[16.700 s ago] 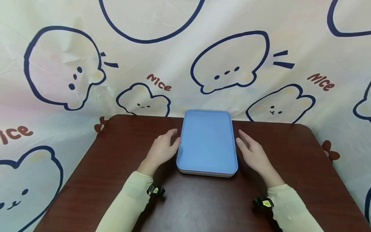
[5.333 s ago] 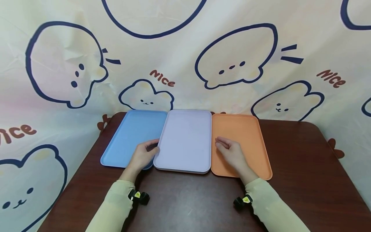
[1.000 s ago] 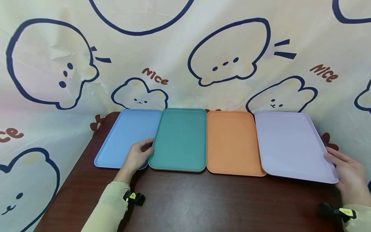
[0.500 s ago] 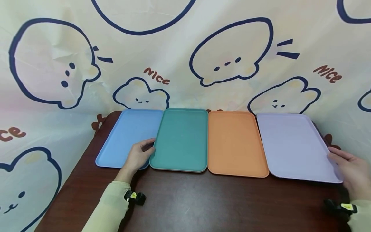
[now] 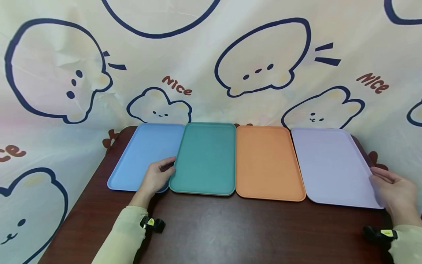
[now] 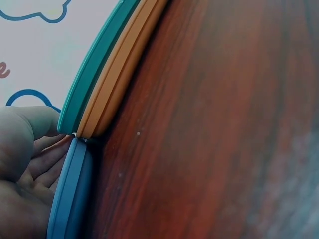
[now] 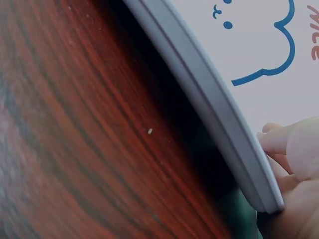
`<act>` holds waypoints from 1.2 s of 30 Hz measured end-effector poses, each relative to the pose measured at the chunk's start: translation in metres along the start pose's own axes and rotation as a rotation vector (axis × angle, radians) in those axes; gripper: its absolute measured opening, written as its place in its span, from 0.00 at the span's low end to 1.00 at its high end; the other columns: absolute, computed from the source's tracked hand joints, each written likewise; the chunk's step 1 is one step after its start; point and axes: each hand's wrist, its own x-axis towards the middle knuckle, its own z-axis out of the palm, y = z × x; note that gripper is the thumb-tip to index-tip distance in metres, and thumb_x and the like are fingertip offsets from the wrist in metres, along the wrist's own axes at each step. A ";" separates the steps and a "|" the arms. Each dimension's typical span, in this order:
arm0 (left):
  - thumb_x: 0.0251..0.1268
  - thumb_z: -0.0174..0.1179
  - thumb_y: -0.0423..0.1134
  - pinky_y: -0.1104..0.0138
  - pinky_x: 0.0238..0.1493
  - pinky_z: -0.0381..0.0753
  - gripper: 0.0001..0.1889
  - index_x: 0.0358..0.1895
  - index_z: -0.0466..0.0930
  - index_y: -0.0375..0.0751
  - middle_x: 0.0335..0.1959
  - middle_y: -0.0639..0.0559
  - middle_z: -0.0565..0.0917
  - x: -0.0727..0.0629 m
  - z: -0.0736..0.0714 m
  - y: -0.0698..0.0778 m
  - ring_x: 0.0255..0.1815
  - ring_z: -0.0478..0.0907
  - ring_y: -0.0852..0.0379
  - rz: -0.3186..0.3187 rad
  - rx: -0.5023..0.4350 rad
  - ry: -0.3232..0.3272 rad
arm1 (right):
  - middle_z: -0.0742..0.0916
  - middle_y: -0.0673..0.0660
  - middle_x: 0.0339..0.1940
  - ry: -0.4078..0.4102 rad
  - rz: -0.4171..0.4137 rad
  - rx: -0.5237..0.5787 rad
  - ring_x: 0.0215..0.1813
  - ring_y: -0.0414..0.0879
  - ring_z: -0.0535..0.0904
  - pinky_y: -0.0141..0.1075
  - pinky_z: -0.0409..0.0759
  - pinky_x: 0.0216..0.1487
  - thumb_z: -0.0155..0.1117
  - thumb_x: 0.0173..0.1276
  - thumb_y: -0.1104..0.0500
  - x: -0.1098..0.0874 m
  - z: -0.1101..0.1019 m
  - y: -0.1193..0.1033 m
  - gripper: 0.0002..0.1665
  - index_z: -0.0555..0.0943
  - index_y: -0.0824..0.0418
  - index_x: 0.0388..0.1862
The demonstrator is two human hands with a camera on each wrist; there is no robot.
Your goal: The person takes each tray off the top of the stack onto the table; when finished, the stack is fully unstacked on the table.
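A row of rectangular trays runs across the table. From left to right in the head view lie a blue tray (image 5: pixel 141 150), a green tray (image 5: pixel 206 161), an orange tray (image 5: pixel 268 165) and a lavender tray (image 5: pixel 333 165). My left hand (image 5: pixel 155 178) reaches over the blue tray, thumb and fingers touching the green tray's left edge. Directly beneath the green one, the left wrist view shows an orange tray edge (image 6: pixel 112 74). My right hand (image 5: pixel 397 192) pinches the lavender tray's right rim, the fingers partly hidden behind it. Under that rim the right wrist view shows deep shadow.
The dark brown wooden table (image 5: pixel 250 234) shows in front of the trays. A pale cartoon-printed backdrop (image 5: pixel 201 58) hangs right behind and beside it. The lavender tray lies near the table's right edge. Black straps with small cameras sit on both wrists.
Earlier the trays were one stack; now they lie spread in a row. Lately the lavender tray has slid off the orange tray, its right side lowering with my right hand. The left hand stays still.
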 end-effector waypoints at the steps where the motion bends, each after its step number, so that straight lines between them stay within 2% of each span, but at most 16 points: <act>1: 0.83 0.59 0.36 0.48 0.70 0.83 0.25 0.78 0.75 0.38 0.76 0.35 0.78 0.000 0.000 0.000 0.75 0.77 0.37 0.001 0.002 0.001 | 0.86 0.47 0.61 0.006 -0.014 -0.016 0.64 0.42 0.82 0.36 0.82 0.72 0.57 0.85 0.46 -0.001 0.000 0.000 0.32 0.72 0.46 0.84; 2: 0.83 0.59 0.36 0.48 0.70 0.83 0.25 0.78 0.75 0.38 0.76 0.35 0.78 0.001 0.000 -0.001 0.75 0.78 0.37 0.002 0.005 0.001 | 0.87 0.49 0.63 0.007 -0.037 -0.038 0.62 0.40 0.82 0.34 0.84 0.69 0.56 0.85 0.47 -0.002 0.000 -0.001 0.32 0.72 0.48 0.84; 4: 0.83 0.59 0.36 0.47 0.70 0.82 0.25 0.78 0.75 0.38 0.76 0.35 0.79 0.002 0.000 -0.002 0.75 0.77 0.37 0.002 0.015 0.003 | 0.88 0.56 0.65 0.013 -0.108 -0.088 0.51 0.32 0.82 0.24 0.86 0.52 0.55 0.85 0.49 -0.005 0.000 -0.003 0.32 0.73 0.54 0.83; 5: 0.83 0.59 0.36 0.47 0.70 0.82 0.25 0.78 0.76 0.38 0.75 0.36 0.79 0.002 0.000 -0.002 0.75 0.77 0.37 -0.001 0.017 0.004 | 0.88 0.62 0.67 0.017 -0.153 -0.121 0.45 0.28 0.79 0.20 0.84 0.43 0.55 0.85 0.51 -0.006 0.000 -0.004 0.31 0.73 0.58 0.82; 6: 0.83 0.59 0.37 0.47 0.70 0.83 0.25 0.78 0.76 0.39 0.75 0.36 0.79 0.002 0.000 -0.002 0.75 0.77 0.38 -0.003 0.021 0.004 | 0.88 0.66 0.67 0.021 -0.198 -0.160 0.43 0.29 0.79 0.19 0.80 0.33 0.54 0.84 0.53 -0.008 0.000 -0.005 0.31 0.73 0.61 0.82; 7: 0.83 0.59 0.37 0.47 0.70 0.82 0.25 0.78 0.76 0.39 0.75 0.36 0.79 0.002 0.000 -0.002 0.75 0.77 0.38 -0.005 0.022 0.005 | 0.85 0.71 0.70 0.022 -0.240 -0.189 0.42 0.29 0.78 0.18 0.77 0.31 0.53 0.84 0.55 -0.010 0.001 -0.006 0.31 0.73 0.64 0.81; 9: 0.83 0.59 0.36 0.46 0.70 0.82 0.25 0.77 0.76 0.39 0.75 0.36 0.79 0.002 -0.001 -0.003 0.76 0.77 0.37 -0.008 0.020 0.005 | 0.81 0.76 0.70 0.017 -0.311 -0.239 0.45 0.42 0.85 0.17 0.69 0.26 0.53 0.84 0.59 -0.014 0.001 -0.008 0.30 0.73 0.69 0.79; 10: 0.83 0.58 0.36 0.46 0.71 0.82 0.25 0.78 0.76 0.38 0.75 0.36 0.79 0.002 -0.002 -0.003 0.76 0.77 0.37 -0.004 0.019 0.002 | 0.79 0.77 0.72 0.012 -0.339 -0.265 0.50 0.51 0.87 0.19 0.69 0.25 0.52 0.84 0.60 -0.015 0.001 -0.009 0.30 0.72 0.71 0.79; 11: 0.83 0.58 0.36 0.46 0.71 0.82 0.25 0.77 0.76 0.38 0.75 0.36 0.79 0.002 -0.003 -0.003 0.76 0.77 0.37 -0.007 0.016 0.001 | 0.79 0.78 0.71 0.009 -0.361 -0.287 0.57 0.62 0.87 0.21 0.70 0.26 0.51 0.84 0.61 -0.016 0.001 -0.009 0.29 0.71 0.72 0.79; 12: 0.83 0.58 0.36 0.46 0.71 0.82 0.25 0.78 0.76 0.38 0.75 0.36 0.79 0.002 -0.003 -0.003 0.76 0.77 0.37 -0.006 0.015 -0.001 | 0.78 0.79 0.71 0.000 -0.378 -0.303 0.65 0.71 0.82 0.26 0.77 0.31 0.51 0.84 0.61 -0.017 0.002 -0.010 0.30 0.70 0.73 0.79; 14: 0.83 0.58 0.36 0.46 0.71 0.82 0.25 0.77 0.75 0.37 0.75 0.35 0.79 0.001 -0.004 -0.002 0.76 0.77 0.37 -0.003 0.013 0.001 | 0.76 0.80 0.71 -0.018 -0.407 -0.325 0.73 0.80 0.72 0.40 0.86 0.44 0.51 0.83 0.63 -0.019 0.002 -0.009 0.31 0.68 0.74 0.80; 16: 0.83 0.58 0.36 0.46 0.71 0.82 0.25 0.78 0.75 0.37 0.75 0.34 0.79 0.001 -0.005 -0.002 0.76 0.77 0.37 -0.001 0.012 0.002 | 0.74 0.82 0.72 -0.038 -0.415 -0.339 0.75 0.82 0.69 0.59 0.84 0.58 0.51 0.83 0.63 -0.020 0.003 -0.008 0.32 0.65 0.75 0.81; 18: 0.83 0.59 0.36 0.45 0.71 0.81 0.25 0.77 0.75 0.37 0.75 0.34 0.79 0.001 -0.005 -0.002 0.76 0.77 0.37 -0.003 0.006 0.003 | 0.72 0.83 0.73 -0.057 -0.411 -0.342 0.76 0.83 0.65 0.72 0.74 0.66 0.49 0.83 0.62 -0.021 0.003 -0.008 0.33 0.62 0.75 0.82; 24: 0.83 0.59 0.36 0.46 0.72 0.81 0.25 0.77 0.75 0.37 0.75 0.34 0.79 0.002 -0.004 0.000 0.76 0.77 0.37 -0.009 0.000 0.001 | 0.67 0.86 0.77 -0.087 -0.399 -0.345 0.80 0.84 0.58 0.76 0.67 0.71 0.45 0.87 0.55 -0.024 0.001 -0.007 0.35 0.57 0.73 0.85; 29: 0.82 0.59 0.36 0.45 0.73 0.80 0.25 0.77 0.75 0.37 0.75 0.34 0.79 0.002 -0.004 0.000 0.76 0.77 0.36 -0.013 0.008 0.010 | 0.61 0.86 0.80 -0.122 -0.414 -0.344 0.83 0.84 0.51 0.77 0.58 0.76 0.41 0.89 0.54 -0.026 0.002 -0.008 0.36 0.53 0.73 0.85; 36: 0.82 0.59 0.36 0.46 0.73 0.81 0.25 0.77 0.76 0.36 0.75 0.34 0.79 0.002 -0.003 0.000 0.76 0.77 0.36 -0.007 0.006 0.009 | 0.59 0.83 0.83 -0.147 -0.414 -0.249 0.85 0.80 0.49 0.76 0.56 0.79 0.39 0.90 0.49 -0.026 -0.002 -0.003 0.38 0.54 0.72 0.86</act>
